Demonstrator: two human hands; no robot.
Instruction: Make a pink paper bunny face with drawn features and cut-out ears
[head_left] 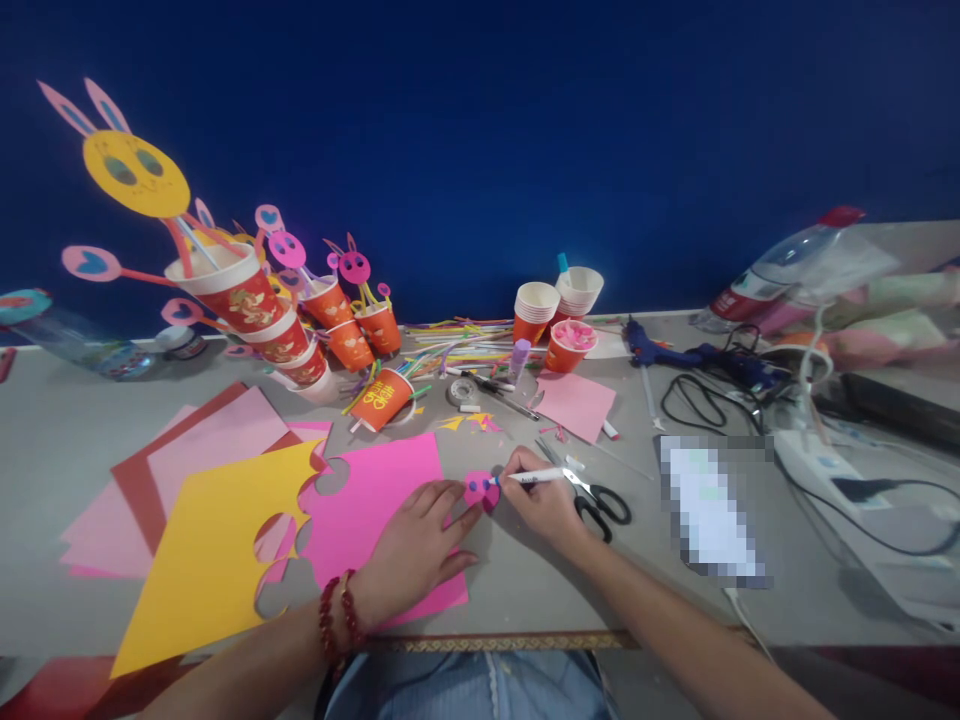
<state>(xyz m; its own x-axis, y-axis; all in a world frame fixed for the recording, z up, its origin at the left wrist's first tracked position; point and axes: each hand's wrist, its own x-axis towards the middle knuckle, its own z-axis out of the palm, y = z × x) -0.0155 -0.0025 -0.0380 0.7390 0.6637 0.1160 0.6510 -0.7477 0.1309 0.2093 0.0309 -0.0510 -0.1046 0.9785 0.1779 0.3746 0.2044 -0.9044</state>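
Note:
A small pink paper circle (481, 490) with blue-purple eye dots lies on the table between my hands. My left hand (420, 535) is spread flat over the bright pink paper sheet (375, 480), its fingertips at the circle's left edge. In my right hand (544, 500) is a white marker pen (536, 478), its blue tip touching the circle at the right dot. Just right of that hand lies a pair of scissors (600, 500) with black handles. A yellow sheet (202, 540) with round cut-outs sits to the left.
Paper cups with bunny faces on sticks (225, 290) stand at the back left. One orange cup (382, 400) lies on its side. Behind are straws (465, 345), a tape roll (461, 390) and stacked cups (535, 310). A glue gun (660, 350), phone (709, 510) and power strip (832, 480) lie right.

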